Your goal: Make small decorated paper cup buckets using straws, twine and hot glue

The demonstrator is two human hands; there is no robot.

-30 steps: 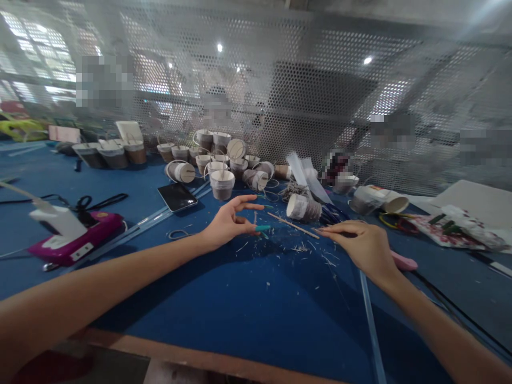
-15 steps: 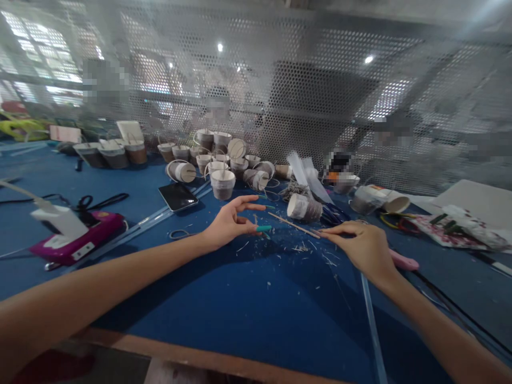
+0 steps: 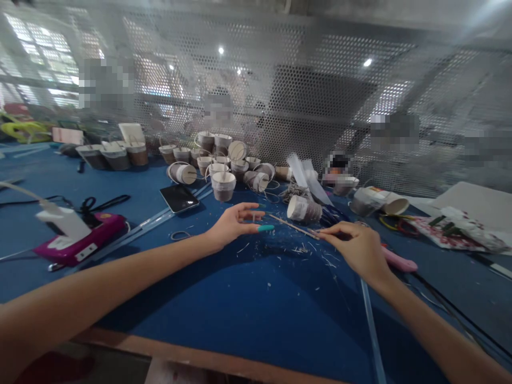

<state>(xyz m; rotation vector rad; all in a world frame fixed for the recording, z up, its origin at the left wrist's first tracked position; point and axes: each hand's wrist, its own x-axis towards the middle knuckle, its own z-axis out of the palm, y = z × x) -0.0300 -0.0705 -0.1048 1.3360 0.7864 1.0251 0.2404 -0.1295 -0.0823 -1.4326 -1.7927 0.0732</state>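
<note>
My right hand (image 3: 356,242) pinches one end of a thin wooden stick (image 3: 294,226) between thumb and fingertips. The stick's other end points left, close to the fingers of my left hand (image 3: 234,225). Those fingers and the thumb, with long green nails, are apart, and I see nothing held between them. Just beyond the stick a small wrapped paper cup (image 3: 304,208) lies on its side. Thin pale scraps (image 3: 300,249) are scattered on the blue table below both hands.
Several wrapped cups with wire handles (image 3: 223,185) crowd the back. A phone (image 3: 179,198) and purple power strip (image 3: 80,240) lie left. A pink-handled tool (image 3: 400,261) lies by my right wrist; white flowers (image 3: 460,226) and clear glue sticks (image 3: 372,330) are on the right.
My left hand's fingers have drawn in slightly, while its thumb reaches a little further right. My right hand keeps its pinch on the stick, nearly in the same place.
</note>
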